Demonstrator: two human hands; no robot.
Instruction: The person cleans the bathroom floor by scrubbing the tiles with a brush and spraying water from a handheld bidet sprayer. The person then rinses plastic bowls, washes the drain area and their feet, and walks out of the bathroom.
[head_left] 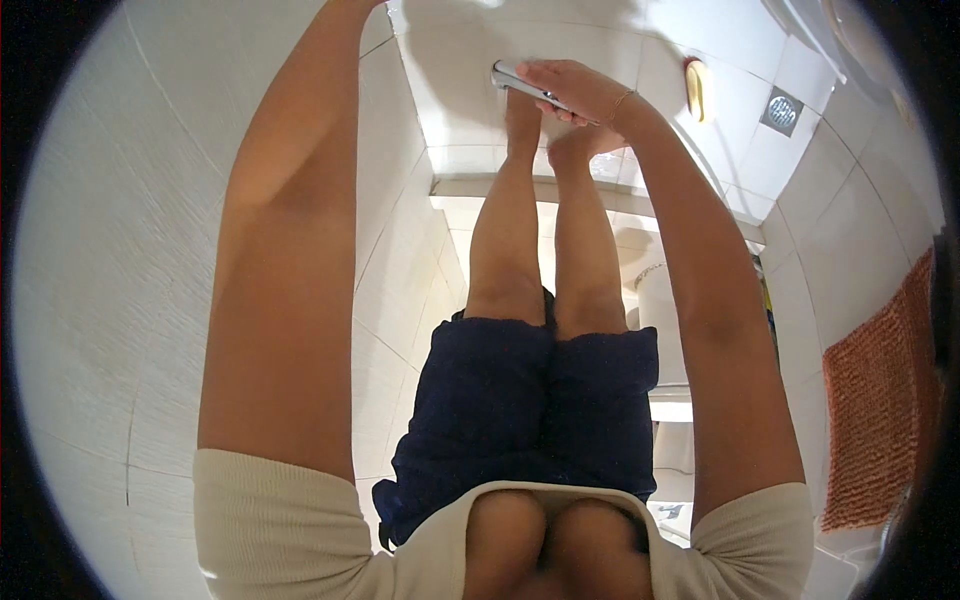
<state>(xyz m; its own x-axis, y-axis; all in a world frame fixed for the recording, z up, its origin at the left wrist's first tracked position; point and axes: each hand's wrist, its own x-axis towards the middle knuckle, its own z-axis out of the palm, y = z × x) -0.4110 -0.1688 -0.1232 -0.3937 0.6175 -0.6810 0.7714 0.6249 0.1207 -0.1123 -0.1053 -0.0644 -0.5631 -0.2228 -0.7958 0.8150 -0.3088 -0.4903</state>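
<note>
My right hand (585,88) is wrapped round a silver handheld shower head (512,75), held above the tiled floor just over my bare feet. The rounded end of the shower head points to the left. My left arm (290,200) stretches up along the left wall, and its hand lies beyond the top edge of the view.
A raised ledge (450,187) crosses the floor behind my feet. A yellow oval object with a dark edge (699,92) lies near a square floor drain (782,111). A rust-coloured textured mat (870,420) hangs at the right. White tiled walls (120,300) stand close.
</note>
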